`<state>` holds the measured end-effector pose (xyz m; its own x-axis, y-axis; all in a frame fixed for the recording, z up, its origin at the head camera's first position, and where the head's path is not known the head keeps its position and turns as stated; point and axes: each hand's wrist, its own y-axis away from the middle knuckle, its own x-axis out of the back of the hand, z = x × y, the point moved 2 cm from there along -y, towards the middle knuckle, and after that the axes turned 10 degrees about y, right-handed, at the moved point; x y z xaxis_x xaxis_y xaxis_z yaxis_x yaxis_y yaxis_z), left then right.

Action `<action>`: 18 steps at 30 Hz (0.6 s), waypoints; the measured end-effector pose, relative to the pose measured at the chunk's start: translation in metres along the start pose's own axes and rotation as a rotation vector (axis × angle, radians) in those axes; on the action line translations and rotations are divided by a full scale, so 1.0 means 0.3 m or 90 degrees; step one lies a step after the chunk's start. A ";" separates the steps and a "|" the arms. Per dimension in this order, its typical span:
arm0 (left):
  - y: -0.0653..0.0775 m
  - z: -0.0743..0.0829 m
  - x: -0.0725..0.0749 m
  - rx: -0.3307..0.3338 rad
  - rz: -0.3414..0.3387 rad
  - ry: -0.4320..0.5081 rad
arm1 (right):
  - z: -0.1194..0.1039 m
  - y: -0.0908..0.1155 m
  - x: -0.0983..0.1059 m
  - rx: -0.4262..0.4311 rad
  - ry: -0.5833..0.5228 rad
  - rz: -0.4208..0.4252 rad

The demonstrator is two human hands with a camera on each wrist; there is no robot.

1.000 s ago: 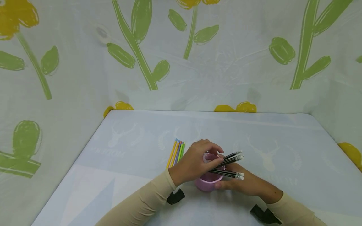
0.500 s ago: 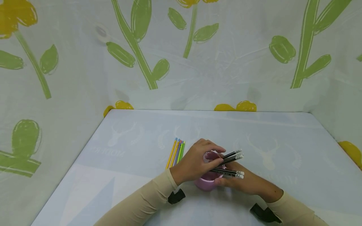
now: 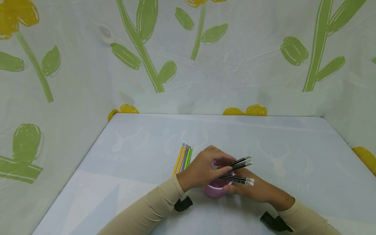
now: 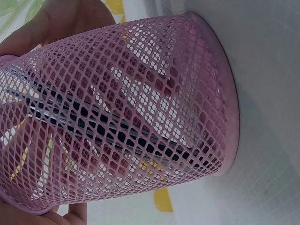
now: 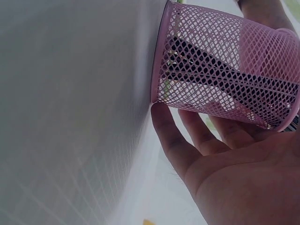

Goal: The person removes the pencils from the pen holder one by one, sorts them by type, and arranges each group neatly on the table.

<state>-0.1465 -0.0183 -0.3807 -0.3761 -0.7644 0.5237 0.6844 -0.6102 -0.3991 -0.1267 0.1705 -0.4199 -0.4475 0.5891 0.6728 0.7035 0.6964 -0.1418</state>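
Note:
A pink mesh pencil cup (image 3: 214, 192) stands on the table and leans to neither side plainly. My left hand (image 3: 205, 167) reaches over its rim, thumb and fingertips pinching the upper bunch of black pencils (image 3: 242, 163) with white eraser ends. A lower bunch of black pencils (image 3: 237, 179) leans on the rim below the thumb. Through the mesh in the left wrist view, black pencil shafts (image 4: 119, 136) slant down towards the cup's base. My right hand (image 3: 255, 188) holds the cup's right side, thumb near the front rim; its fingers (image 5: 176, 145) lie along the wall.
Several coloured pencils (image 3: 182, 159) in yellow, purple and green lie side by side left of the cup, partly hidden by my left hand. The white patterned table (image 3: 132, 182) ends at a flower-print curtain (image 3: 229, 75) behind. Black straps (image 3: 183, 204) are at both wrists.
The left index fingertip has come slightly closer to the upper black pencils. Otherwise both hands, the cup and the pencils hold nearly the same positions.

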 end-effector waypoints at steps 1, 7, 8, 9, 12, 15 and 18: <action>0.000 0.000 0.000 0.003 -0.002 0.001 | 0.000 0.000 0.000 -0.003 0.001 0.000; 0.000 0.002 0.000 0.012 -0.003 0.003 | -0.003 0.002 0.001 -0.010 0.008 0.002; 0.000 0.002 0.000 0.012 -0.002 0.002 | -0.004 0.002 0.002 -0.009 0.007 0.002; 0.000 0.002 0.000 0.012 -0.002 0.002 | -0.005 0.002 0.003 -0.008 0.007 0.002; -0.002 0.003 -0.001 0.010 0.004 0.003 | -0.006 0.001 0.004 -0.005 0.004 0.003; -0.001 0.002 -0.002 0.006 0.016 0.008 | -0.003 -0.001 0.002 -0.015 -0.006 0.004; 0.001 -0.002 0.000 0.003 0.028 0.012 | 0.003 -0.002 -0.002 -0.031 -0.017 0.005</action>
<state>-0.1468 -0.0187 -0.3811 -0.3577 -0.7941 0.4914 0.7028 -0.5754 -0.4182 -0.1274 0.1702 -0.4208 -0.4563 0.6054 0.6522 0.7330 0.6712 -0.1102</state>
